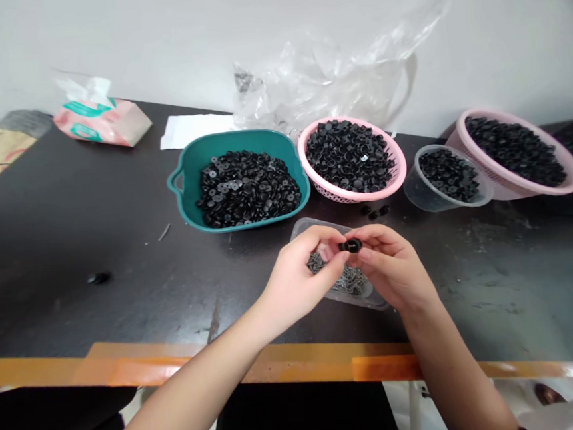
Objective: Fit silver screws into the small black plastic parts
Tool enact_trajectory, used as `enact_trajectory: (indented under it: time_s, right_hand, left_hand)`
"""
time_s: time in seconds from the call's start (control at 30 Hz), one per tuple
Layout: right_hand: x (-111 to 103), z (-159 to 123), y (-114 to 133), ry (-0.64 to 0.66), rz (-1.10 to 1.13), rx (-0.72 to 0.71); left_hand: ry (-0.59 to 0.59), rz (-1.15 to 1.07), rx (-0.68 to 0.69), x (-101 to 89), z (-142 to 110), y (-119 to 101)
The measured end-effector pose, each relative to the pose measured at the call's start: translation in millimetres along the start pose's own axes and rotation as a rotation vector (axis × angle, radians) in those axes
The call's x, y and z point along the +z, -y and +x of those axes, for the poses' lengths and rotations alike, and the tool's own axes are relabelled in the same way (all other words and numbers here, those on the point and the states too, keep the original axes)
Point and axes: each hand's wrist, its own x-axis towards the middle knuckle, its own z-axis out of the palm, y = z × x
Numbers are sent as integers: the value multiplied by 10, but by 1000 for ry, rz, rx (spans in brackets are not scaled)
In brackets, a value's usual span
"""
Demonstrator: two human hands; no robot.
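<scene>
A white wall (269, 16) stands behind a dark, scuffed work table (70, 261) edged in orange. Along its far side lie a crumpled clear plastic bag (334, 77), a tissue packet (100, 121) and white paper (191, 131). A teal basin (186, 180), a pink basket (365, 191), a clear cup (415, 194) and a second pink basket (540, 191) hold heaps of small black round parts (247, 188). Nearer the person, a clear tray (374, 303) holds small grey pieces (345, 280). Above it, the left hand (296, 274) and right hand (386, 266) close together, pinching one small black part (350, 246) between them.
</scene>
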Motion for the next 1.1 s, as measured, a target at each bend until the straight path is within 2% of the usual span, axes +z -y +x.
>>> enact_trajectory:
  time_s: [0.53,1.1]
  right_hand:
    - [-7,-10,-6,-63,-117,-31]
    - [-41,-32,-43,-39,-218,-141]
  left_hand:
    - [0,101,46,-10,9,19]
    - [-9,122,28,6,12,2]
